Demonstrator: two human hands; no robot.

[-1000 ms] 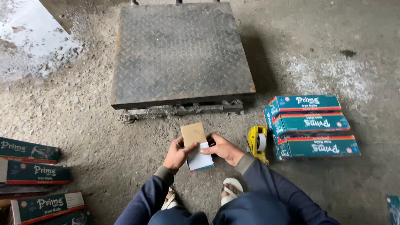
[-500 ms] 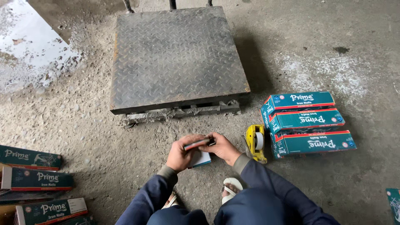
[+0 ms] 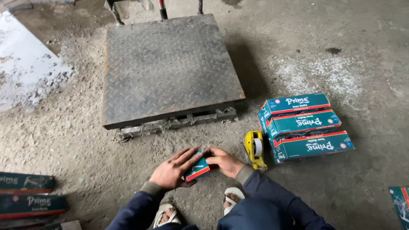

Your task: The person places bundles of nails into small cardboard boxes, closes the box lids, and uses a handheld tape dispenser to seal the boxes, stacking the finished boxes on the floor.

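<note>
A small teal box with a red stripe point(image 3: 198, 169) lies on the concrete floor in front of my feet. My left hand point(image 3: 174, 169) lies flat over its left side with fingers spread. My right hand point(image 3: 226, 161) presses on its right end. Both hands are on the box, and its top is mostly hidden by them. A yellow tape dispenser point(image 3: 254, 148) stands just right of my right hand.
A steel tread-plate platform scale point(image 3: 168, 64) sits ahead. Three teal boxes point(image 3: 304, 126) lie side by side to the right. More teal boxes point(image 3: 30, 200) lie at the lower left, and one point(image 3: 400, 203) at the right edge.
A second ago I held the box up with its brown flap open. The flap has come down, and the box now lies shut on the floor under both hands.
</note>
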